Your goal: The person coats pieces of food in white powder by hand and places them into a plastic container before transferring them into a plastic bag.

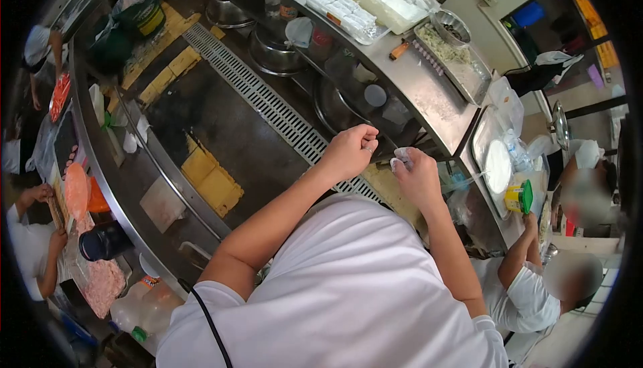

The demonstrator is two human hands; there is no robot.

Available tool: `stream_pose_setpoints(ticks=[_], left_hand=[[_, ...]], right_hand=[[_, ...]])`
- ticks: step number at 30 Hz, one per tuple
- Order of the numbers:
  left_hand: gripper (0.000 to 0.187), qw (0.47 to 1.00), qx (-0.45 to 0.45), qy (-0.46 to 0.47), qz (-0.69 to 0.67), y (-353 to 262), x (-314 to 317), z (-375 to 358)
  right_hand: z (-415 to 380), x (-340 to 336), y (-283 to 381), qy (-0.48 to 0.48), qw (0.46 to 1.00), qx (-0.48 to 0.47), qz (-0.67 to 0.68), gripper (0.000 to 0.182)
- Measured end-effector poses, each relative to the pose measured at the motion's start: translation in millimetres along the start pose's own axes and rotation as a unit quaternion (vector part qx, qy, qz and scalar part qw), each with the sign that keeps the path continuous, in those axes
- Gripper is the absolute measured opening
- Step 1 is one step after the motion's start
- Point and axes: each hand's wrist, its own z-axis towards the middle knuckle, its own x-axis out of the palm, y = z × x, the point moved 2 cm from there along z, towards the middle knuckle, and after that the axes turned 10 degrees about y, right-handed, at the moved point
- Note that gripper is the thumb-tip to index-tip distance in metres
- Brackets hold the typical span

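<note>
Both of my hands are raised in front of my white shirt, apart from each other, over the kitchen floor. The fingers of my left hand (pixel 351 150) are curled in, with a ring on one; what they hold, if anything, is hidden. A small crumpled white cloth or paper (pixel 402 156) is pinched in my right hand (pixel 418 177). Behind my hands, steel bowls (pixel 331 103) stand on the shelf below the steel counter (pixel 429 93).
Trays of white pieces (pixel 343 12) and a tray of chopped food (pixel 449 50) lie on the counter. A co-worker (pixel 529 294) at the right holds a yellow-green tub (pixel 518 197). Another person's hands (pixel 50 214) work at the left. A floor drain (pixel 258 100) runs diagonally.
</note>
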Motion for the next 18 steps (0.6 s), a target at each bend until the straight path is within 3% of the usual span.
stream_pose_setpoints(ticks=[8, 18], left_hand=[[0.030, 0.997, 0.033, 0.069, 0.021, -4, 28, 16], [0.030, 0.988, 0.011, 0.150, 0.040, 6, 63, 37]], right_hand=[[-21, -16, -14, -0.029, 0.996, 0.081, -0.002, 0.026], [-32, -18, -58, -0.041, 0.987, 0.150, 0.042, 0.027]])
